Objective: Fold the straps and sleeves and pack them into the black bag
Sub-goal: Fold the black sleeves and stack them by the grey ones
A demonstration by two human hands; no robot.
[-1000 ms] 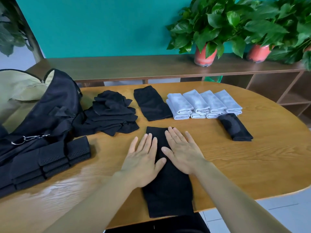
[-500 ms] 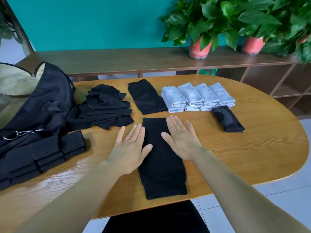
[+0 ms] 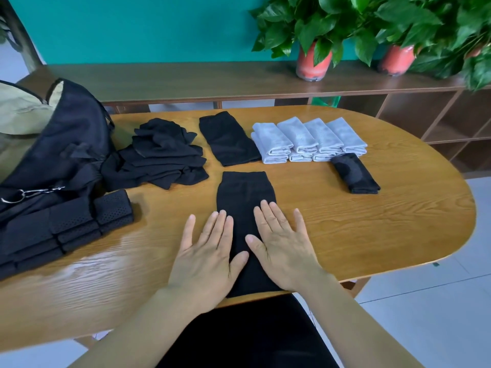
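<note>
Both hands lie flat with straight fingers on the black sleeve [image 3: 243,197]: left hand [image 3: 206,257] on its left edge, right hand [image 3: 283,251] on its right, sleeve stretching away between them, near end probably at the table [image 3: 372,229] edge.

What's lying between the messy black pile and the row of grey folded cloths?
One flat black sleeve on the table, shown in the head view.

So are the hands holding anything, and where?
Nothing is gripped: the left hand and right hand press flat on the near half of the black sleeve.
</note>
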